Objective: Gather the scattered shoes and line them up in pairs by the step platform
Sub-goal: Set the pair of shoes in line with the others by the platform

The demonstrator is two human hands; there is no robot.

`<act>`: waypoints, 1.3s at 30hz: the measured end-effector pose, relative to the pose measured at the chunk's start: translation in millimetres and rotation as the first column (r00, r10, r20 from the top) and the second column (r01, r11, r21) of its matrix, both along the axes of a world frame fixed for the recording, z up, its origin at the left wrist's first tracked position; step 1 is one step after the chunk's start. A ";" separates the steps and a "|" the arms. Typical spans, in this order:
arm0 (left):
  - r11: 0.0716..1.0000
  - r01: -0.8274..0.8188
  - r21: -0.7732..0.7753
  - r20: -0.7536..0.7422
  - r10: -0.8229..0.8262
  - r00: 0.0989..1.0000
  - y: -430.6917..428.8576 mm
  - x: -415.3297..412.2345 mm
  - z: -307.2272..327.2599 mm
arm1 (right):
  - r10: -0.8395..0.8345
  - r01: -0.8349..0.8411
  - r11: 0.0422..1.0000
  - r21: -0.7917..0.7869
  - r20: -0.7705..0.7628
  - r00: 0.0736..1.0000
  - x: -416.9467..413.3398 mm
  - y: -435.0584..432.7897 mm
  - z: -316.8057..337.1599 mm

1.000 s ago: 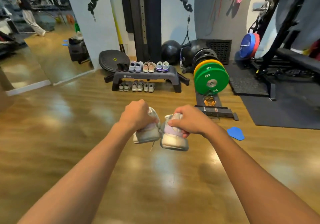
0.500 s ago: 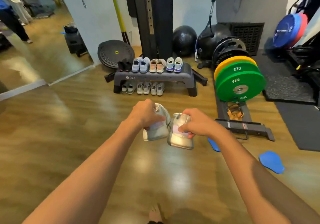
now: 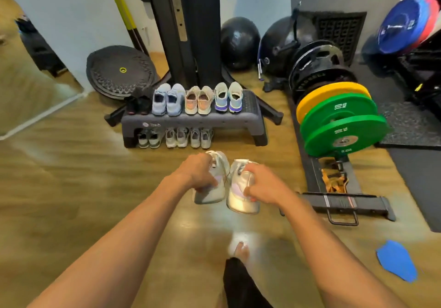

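Note:
My left hand [image 3: 198, 173] grips a white sneaker [image 3: 214, 188] from above, and my right hand [image 3: 263, 185] grips its white and lilac mate [image 3: 239, 196]. Both shoes hang side by side above the wooden floor, a short way in front of the grey step platform [image 3: 253, 119]. On top of the platform stand a black pair [image 3: 138, 103], a light blue pair [image 3: 168, 101], a peach pair [image 3: 198, 101] and a white pair with purple soles [image 3: 228, 97]. Under it, three pale pairs [image 3: 176, 137] stand in a row, leaving a gap at the right.
Green and yellow weight plates [image 3: 338, 121] lean on a black rack to the right. A black metal frame [image 3: 343, 204] lies on the floor by my right arm. A blue pad [image 3: 397, 261] lies lower right. Black balls and a cable machine column [image 3: 191, 28] stand behind. My foot [image 3: 241, 251] shows below.
I have walked closer to the step platform, which now looks larger and nearer. Both hands still carry the white sneakers, held lower in front of me.

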State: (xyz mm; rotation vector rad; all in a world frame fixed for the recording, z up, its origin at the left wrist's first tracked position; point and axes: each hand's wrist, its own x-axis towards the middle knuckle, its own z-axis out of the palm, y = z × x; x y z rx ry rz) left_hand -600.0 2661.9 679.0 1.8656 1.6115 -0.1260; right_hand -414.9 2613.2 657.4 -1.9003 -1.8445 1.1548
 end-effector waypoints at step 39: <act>0.902 -0.015 0.431 -0.098 0.063 0.993 513.7 73.4 -767.5 | -0.276 0.234 0.947 0.221 0.183 0.944 14.1 544.6 -745.0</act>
